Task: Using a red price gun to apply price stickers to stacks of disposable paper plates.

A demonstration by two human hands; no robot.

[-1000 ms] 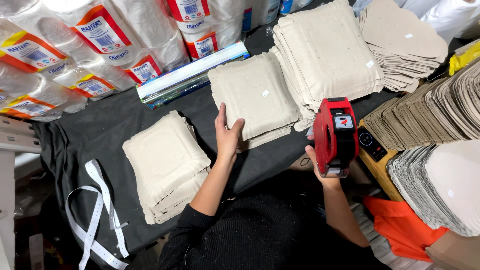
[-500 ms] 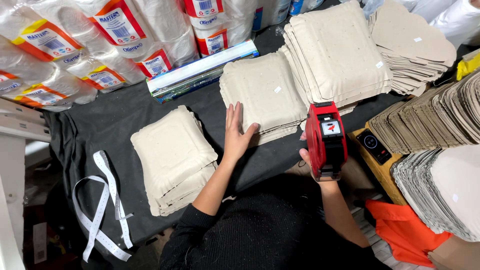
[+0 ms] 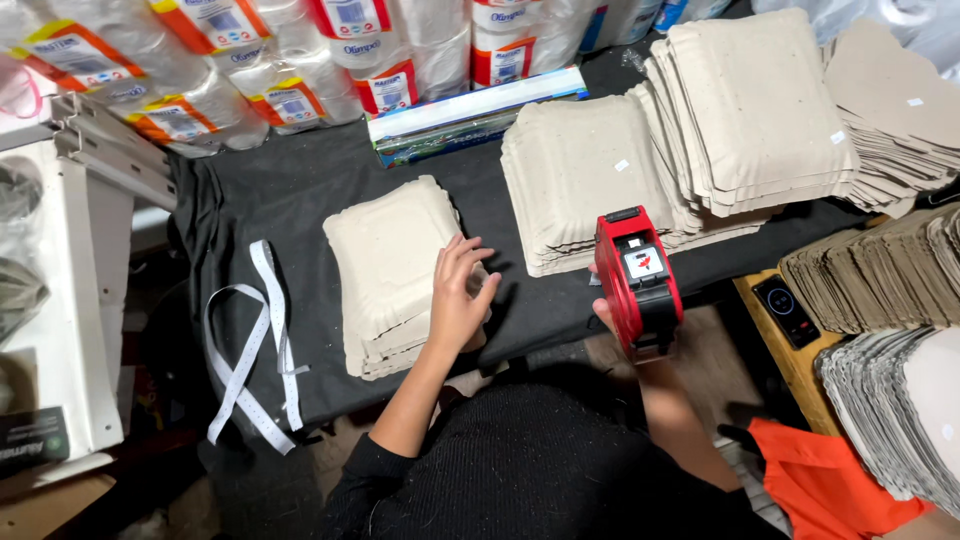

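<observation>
Left hand [image 3: 458,295] flat, right hand [image 3: 605,312] clenched

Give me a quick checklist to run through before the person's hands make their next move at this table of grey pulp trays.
1. Left hand rests on the small stack of grey moulded-pulp trays: ok.
2. Right hand grips the red handheld label gun: ok.
3. Label gun clear of the tall stack of grey pulp trays: ok.
4. Small stack squared: not ok, edges uneven.
5. Labels left in the gun: cannot tell.
</observation>
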